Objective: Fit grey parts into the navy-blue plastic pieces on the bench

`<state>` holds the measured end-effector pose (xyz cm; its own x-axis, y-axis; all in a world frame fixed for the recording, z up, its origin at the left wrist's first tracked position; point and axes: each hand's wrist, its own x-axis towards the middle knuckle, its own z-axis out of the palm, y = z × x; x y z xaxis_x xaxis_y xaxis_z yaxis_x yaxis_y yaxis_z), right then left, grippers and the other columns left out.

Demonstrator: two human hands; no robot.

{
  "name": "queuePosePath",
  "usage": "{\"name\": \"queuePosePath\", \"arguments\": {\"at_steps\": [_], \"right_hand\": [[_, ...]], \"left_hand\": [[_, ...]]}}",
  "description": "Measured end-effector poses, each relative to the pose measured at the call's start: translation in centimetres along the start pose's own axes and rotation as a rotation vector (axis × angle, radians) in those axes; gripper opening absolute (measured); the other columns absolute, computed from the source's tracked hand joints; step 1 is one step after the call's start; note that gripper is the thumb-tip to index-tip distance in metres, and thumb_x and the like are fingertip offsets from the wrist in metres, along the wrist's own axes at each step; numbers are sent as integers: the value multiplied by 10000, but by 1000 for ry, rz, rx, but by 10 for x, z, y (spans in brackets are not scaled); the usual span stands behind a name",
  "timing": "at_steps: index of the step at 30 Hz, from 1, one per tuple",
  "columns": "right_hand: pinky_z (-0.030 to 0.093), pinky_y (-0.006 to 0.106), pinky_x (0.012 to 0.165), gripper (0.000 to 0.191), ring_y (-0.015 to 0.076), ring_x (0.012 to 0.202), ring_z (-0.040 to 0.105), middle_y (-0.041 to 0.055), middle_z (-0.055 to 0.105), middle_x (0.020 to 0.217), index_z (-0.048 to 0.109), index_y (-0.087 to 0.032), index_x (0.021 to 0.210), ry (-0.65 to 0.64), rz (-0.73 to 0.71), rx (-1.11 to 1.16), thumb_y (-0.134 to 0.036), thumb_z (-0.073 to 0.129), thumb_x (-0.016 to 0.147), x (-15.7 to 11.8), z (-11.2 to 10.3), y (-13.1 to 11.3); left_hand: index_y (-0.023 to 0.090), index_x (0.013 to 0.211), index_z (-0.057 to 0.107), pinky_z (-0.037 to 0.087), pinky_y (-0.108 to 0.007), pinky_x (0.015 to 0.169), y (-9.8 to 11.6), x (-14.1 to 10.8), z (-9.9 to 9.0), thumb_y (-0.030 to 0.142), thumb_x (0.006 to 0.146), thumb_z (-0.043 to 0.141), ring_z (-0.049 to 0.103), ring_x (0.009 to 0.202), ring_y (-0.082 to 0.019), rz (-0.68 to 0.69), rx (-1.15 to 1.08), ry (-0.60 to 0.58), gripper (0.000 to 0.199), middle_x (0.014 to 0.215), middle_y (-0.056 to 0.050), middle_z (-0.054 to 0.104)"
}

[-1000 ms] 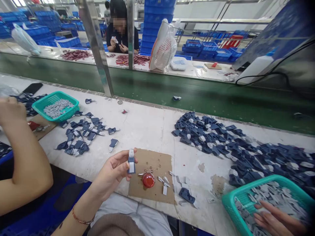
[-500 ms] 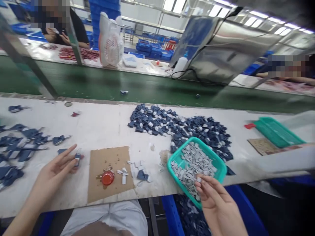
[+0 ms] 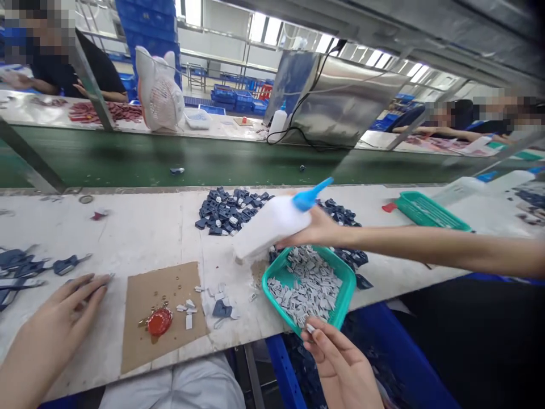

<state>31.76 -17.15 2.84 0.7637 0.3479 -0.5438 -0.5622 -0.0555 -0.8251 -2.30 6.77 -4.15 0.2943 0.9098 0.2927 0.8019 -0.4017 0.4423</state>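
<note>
My right hand (image 3: pixel 340 358) pinches a small light-grey plastic piece (image 3: pixel 310 328) at the near rim of a green basket (image 3: pixel 351 284). Many similar grey pieces (image 3: pixel 313 287) lie in the basket. On the table at left, my left hand (image 3: pixel 68 318) has its fingers bent together, and a tiny tip pokes out at the fingertips; the rest is hidden. To its right is a cardboard sheet (image 3: pixel 136 318) bearing a red cap (image 3: pixel 159 322) in spilled clear liquid and several loose grey pieces (image 3: pixel 187 309). A dark blue piece (image 3: pixel 222 309) lies beside the cardboard.
Another person's arm (image 3: pixel 426 244) reaches in from the right, holding a tilted white bottle (image 3: pixel 272 224) with a blue nozzle above the basket. Behind are heaps of dark blue pieces (image 3: pixel 232 207) and a green conveyor belt (image 3: pixel 230 165). More blue pieces (image 3: pixel 17 261) lie far left.
A co-worker's arm with the white bottle has come in from the right. My left hand has lowered to the table, and its blue piece no longer shows. The view has shifted right.
</note>
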Motion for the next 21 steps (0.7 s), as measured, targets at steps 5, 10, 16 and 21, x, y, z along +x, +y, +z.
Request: {"name": "queuePosePath", "arguments": {"at_steps": [5,10,16,21], "right_hand": [[584,135,635,496,125,661,681,48,762,807,794,-183,739,23,-79,-5,-409,960,330,7,-3,8],[597,175,638,411,137,668,686,33,756,778,794,-208,767,18,-228,-6,-374,939,420,11,-1,7],[580,152,682,363,130,719,689,36,767,838,790,-193,792,-66,-319,-192,-428,892,534,17,-5,14],[591,151,725,432,152,780,712,25,767,863,751,-183,854,-29,-321,-258,-453,890,546,24,-7,19]], "left_hand": [[279,1305,536,446,-516,1057,105,37,-5,587,875,524,544,1245,-325,226,-150,-163,529,1328,-90,595],[209,1504,257,324,-501,1164,189,77,50,517,779,701,343,1428,-316,437,-504,-413,904,1563,-146,361],[198,1317,519,447,-500,1035,210,99,86,434,726,773,555,1230,-356,451,-789,-417,685,1348,-139,605],[180,1279,540,499,-409,988,174,106,65,383,687,807,595,1194,-310,365,-799,-387,680,1317,-116,637]]}}
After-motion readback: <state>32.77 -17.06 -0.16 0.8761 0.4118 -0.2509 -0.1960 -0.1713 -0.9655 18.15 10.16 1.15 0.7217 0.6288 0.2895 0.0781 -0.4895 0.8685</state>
